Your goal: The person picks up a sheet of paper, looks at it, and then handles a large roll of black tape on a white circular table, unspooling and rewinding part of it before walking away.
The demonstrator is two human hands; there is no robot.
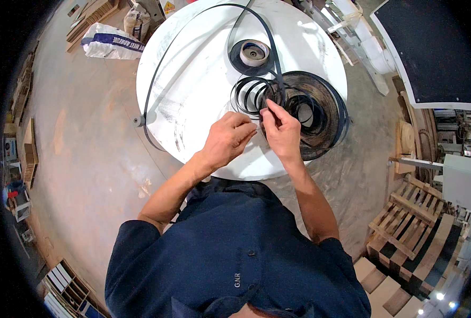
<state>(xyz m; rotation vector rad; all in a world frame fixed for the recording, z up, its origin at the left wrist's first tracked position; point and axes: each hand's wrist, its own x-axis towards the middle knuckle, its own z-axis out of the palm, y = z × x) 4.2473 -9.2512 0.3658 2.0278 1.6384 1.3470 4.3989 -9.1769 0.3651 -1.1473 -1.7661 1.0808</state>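
left grip [228, 138] curled, near right grip [282, 132]

Had a strip coil [328, 114] on the right of the table [193, 79], a strip roll [242, 59] behind it to the left, a sack [111, 43] beyond the far-left edge, a pallet [411, 221] off right.

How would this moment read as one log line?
left hand: fingers curled, hold unclear | right hand: at black strip coils | beneath: round white table

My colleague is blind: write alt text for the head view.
A person's left hand and right hand are close together above a round white table, the right at loose coils of dark strip beside a large dark roll; a smaller roll lies farther back.
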